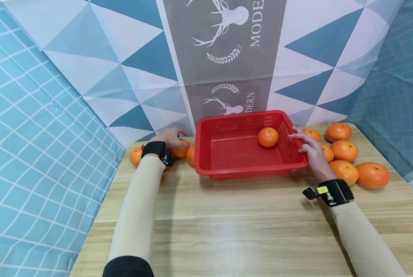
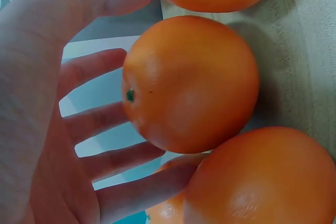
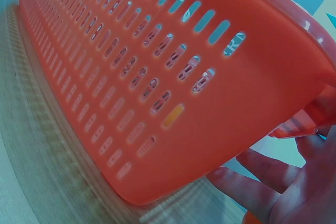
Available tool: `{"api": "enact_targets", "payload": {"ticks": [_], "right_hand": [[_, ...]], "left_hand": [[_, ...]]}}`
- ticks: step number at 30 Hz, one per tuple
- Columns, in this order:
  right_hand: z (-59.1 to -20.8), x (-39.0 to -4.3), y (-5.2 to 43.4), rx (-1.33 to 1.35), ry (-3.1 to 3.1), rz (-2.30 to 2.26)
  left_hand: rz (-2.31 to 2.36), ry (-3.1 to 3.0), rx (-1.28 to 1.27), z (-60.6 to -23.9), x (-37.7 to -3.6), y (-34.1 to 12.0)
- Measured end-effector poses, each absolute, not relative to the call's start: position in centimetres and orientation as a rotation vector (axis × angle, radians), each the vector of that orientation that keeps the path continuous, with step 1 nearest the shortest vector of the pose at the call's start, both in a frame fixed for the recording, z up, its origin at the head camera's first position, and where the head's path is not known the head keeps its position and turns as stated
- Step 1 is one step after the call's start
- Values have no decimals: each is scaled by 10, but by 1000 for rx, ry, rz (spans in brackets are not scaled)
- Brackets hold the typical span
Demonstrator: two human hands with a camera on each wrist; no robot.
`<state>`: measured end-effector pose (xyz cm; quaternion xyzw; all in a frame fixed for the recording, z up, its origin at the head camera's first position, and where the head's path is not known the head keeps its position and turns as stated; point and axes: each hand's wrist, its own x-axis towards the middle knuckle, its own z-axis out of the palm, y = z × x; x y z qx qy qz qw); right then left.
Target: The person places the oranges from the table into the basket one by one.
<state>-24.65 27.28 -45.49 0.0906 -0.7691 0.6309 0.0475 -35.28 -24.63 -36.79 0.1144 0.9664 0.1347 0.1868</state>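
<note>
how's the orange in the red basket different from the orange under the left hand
The round orange inside the red perforated plastic basket lies alone and untouched on the basket's floor; the round orange under the left hand sits on the wooden table among other oranges. The left hand spreads open fingers over that one, partly hiding it, while the basket orange is in full view. Both look alike in colour and size.

Even, bright light falls from above on my table (image 1: pixel 227 215), with only soft, short shadows under the red basket (image 1: pixel 206 154) and beside my forearms. The oranges (image 1: pixel 372 175) carry mild sheen, no harsh glare. My head view is sharp but bends straight lines at its edges. My left wrist view is very close and slightly soft; my right wrist view smears the basket wall (image 3: pixel 157 93) with blur.
</note>
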Motion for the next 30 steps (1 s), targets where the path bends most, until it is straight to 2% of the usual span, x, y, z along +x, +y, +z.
{"api": "enact_targets", "payload": {"ticks": [16, 30], "right_hand": [[-454, -248, 272, 282, -2356, 1905], [-454, -246, 272, 256, -2368, 1914]], "left_hand": [[293, 2758, 262, -384, -354, -245], [260, 2741, 228, -383, -355, -240]]}}
